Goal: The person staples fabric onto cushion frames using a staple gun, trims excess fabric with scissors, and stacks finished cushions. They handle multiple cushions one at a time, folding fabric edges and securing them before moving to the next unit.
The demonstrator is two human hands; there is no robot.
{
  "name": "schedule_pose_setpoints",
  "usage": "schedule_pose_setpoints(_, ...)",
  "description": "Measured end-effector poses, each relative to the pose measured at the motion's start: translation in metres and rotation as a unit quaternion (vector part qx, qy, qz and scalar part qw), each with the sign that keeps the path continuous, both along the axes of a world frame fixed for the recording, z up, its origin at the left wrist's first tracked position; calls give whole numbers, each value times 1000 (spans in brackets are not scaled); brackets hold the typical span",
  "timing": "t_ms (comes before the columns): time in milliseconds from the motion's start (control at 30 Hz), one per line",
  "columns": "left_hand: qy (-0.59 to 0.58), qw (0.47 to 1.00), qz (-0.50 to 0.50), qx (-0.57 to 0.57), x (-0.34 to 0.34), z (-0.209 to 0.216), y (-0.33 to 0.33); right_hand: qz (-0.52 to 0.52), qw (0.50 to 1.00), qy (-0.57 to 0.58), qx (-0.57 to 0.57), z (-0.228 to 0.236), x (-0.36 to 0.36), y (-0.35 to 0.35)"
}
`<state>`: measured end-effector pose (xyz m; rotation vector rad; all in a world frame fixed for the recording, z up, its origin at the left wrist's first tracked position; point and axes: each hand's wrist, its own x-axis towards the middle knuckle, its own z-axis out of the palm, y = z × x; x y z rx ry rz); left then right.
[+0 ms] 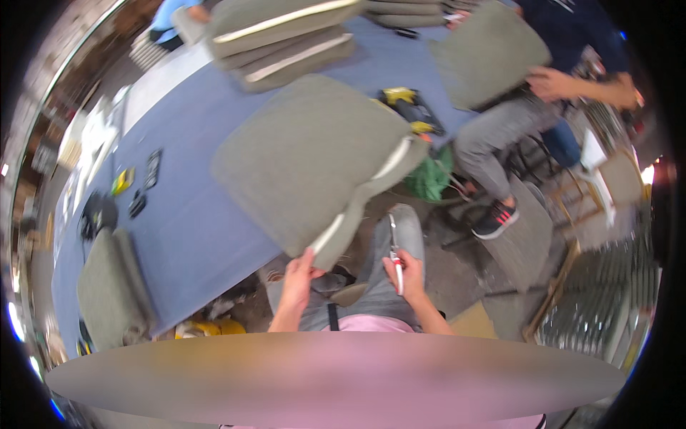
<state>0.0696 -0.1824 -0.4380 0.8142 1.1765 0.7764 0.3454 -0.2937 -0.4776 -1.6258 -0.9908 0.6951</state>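
A large grey-green seat cushion (307,157) lies on the blue-covered table, its near edge hanging over the side. Along that edge the cover gapes, and a white strip (329,232) shows inside. My left hand (299,275) pinches the cushion's near corner between thumb and fingers. Over my right thigh, my right hand (406,275) is closed around a slim hand tool (397,266) with a white and red handle and a thin metal shaft pointing away from me. Its exact kind is unclear, and the tool is apart from the cushion.
Stacked cushions (286,43) stand at the table's far side. A folded cushion (114,293) lies at left, near a yellow item (123,181) and a black remote-like object (153,169). At right a seated co-worker's hand (554,84) rests on another cushion (493,57). A green bag (431,177) hangs nearby.
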Motion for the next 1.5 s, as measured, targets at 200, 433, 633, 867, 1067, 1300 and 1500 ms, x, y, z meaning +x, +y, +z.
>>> schedule_pose_setpoints(200, -8, 980, 178, 84, -70, 78, 23, -31, 999, 22, 9, 11, -2, -16)
schedule_pose_setpoints(433, 589, 745, 87, 300, -188, 149, 59, -32, 994, 107, 16, -11, -3, -22)
schedule_pose_setpoints(633, 450, 804, -38, 388, -50, 156, 55, -24, 997, 45, -54, -2, -9, 4)
schedule_pose_setpoints(867, 482, 758, -219, 380, 128, 119, 69, 130, 924, 357, -40, 37, -34, 15)
schedule_pose_setpoints(1067, 481, 721, -255, 429, 121, 94, 86, 212, 807, 527, -162, 71, -79, 14)
schedule_pose_setpoints(1300, 395, 771, -280, 413, 104, 84, 100, 238, 778, 554, -177, 83, -95, 45)
schedule_pose_setpoints(1500, 401, 781, -279, 390, 98, 82, 97, 164, 838, 515, -75, 76, -98, 70)
